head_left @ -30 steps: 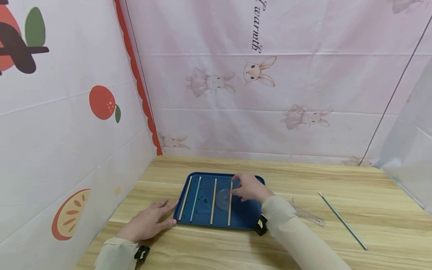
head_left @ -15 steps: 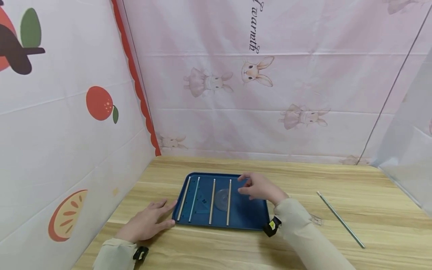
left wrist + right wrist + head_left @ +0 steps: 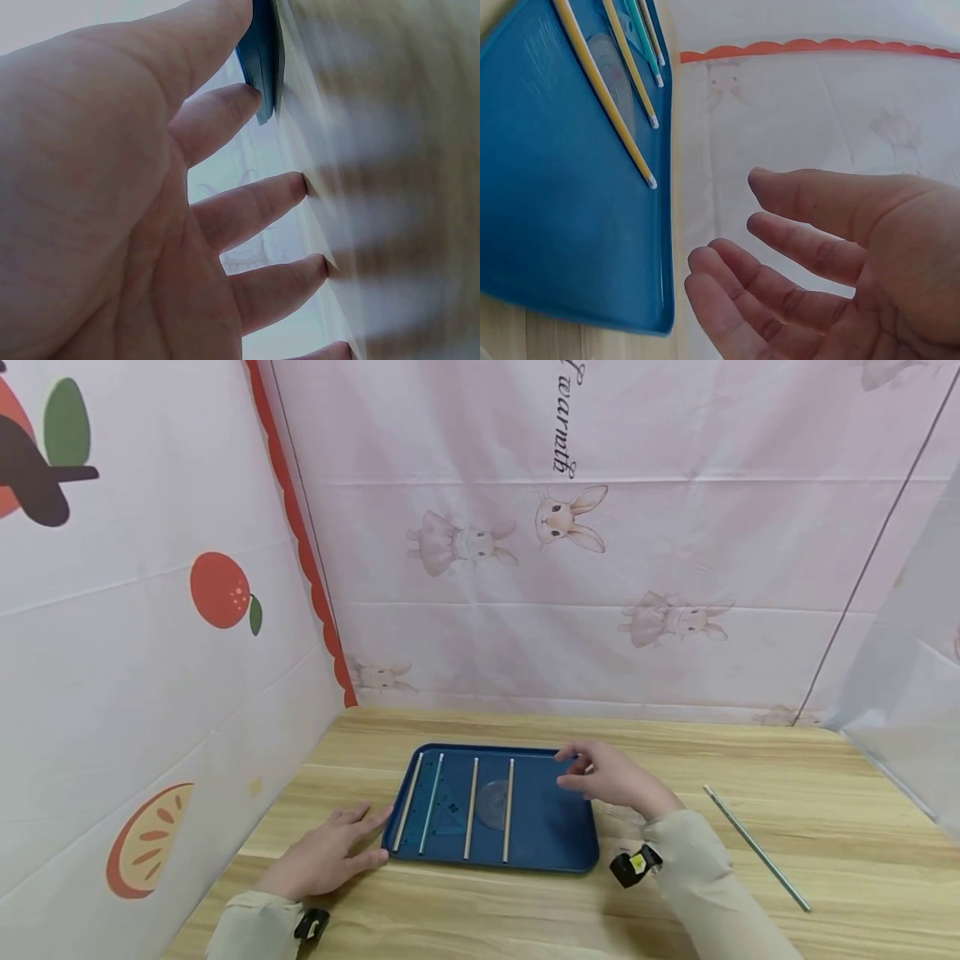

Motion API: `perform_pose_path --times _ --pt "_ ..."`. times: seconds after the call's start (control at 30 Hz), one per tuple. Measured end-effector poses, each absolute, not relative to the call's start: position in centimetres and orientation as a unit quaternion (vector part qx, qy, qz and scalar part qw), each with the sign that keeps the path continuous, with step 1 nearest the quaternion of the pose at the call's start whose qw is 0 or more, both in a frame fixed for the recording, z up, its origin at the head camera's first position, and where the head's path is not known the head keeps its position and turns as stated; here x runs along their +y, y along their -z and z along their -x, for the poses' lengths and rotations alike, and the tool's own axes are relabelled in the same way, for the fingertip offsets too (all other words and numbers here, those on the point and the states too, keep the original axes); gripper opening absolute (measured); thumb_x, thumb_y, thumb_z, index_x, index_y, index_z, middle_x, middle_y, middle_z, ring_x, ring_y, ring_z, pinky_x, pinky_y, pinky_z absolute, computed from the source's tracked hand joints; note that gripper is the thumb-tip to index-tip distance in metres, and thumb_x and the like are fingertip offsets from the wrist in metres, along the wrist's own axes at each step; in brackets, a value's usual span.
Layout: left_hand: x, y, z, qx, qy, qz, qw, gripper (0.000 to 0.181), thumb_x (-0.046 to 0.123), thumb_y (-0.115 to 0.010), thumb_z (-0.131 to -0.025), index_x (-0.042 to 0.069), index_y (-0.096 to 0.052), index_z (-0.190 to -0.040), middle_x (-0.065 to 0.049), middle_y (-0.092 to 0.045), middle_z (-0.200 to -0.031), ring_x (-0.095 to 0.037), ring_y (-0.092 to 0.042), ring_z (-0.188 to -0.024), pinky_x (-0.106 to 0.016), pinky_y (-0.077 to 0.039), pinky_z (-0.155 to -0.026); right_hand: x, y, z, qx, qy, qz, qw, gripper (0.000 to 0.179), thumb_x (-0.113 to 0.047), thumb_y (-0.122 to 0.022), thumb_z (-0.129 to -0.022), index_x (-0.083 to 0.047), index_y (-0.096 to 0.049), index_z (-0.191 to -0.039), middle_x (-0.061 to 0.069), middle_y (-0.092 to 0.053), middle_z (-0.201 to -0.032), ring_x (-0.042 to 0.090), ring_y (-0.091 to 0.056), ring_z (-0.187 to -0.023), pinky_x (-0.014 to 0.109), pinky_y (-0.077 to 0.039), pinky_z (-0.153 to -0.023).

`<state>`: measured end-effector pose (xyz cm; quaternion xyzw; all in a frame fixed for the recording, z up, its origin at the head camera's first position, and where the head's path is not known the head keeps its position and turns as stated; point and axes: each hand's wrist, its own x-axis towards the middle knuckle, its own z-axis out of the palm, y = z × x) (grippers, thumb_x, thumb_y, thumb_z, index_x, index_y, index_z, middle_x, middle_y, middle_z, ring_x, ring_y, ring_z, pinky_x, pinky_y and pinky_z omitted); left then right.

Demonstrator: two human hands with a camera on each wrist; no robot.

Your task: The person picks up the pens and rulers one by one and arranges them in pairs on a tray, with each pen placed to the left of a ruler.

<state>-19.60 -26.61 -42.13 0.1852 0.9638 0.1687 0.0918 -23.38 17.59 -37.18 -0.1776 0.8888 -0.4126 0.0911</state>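
My left hand (image 3: 326,852) rests on the table with its fingers spread, thumb and index finger at the left rim of a blue tray (image 3: 555,827). In the left wrist view those two fingers touch the tray's edge (image 3: 264,64). My right hand (image 3: 611,777) hovers by the tray's right rim, fingers loosely bent and nothing in them. Several pencils lie lengthwise in the tray: a green pencil (image 3: 431,806) and gold ones, the rightmost gold pencil (image 3: 508,814) beside a clear round protractor (image 3: 492,802). A see-through set square (image 3: 450,816) lies further left.
Another green pencil (image 3: 757,847) lies slantwise on the wooden table (image 3: 862,827), right of my right arm. Clear plastic drawing pieces (image 3: 621,814) lie beside the tray, mostly hidden by that arm. Printed cloths hang behind and at the sides.
My right hand has let go of the rightmost gold pencil and moved right, to the tray's right rim. The pencil stays in the tray. My left hand keeps its place.
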Motion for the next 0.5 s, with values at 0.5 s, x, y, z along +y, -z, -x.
perform_pose_path --times 0.5 --pt "-26.7 42.2 19.8 0.963 -0.169 -0.185 0.096 0.075 0.053 -0.067 -0.103 0.02 -0.044 -0.166 -0.032 -0.04 -0.167 -0.07 -0.035 -0.147 -0.083 -0.037 -0.111 21.0 37.2 22.6 0.895 0.41 0.155 0.08 0.042 -0.016 -0.071 -0.104 0.003 -0.063 -0.141 0.022 -0.073 -0.119 0.034 -0.074 -0.099 0.042 -0.064 -0.08"
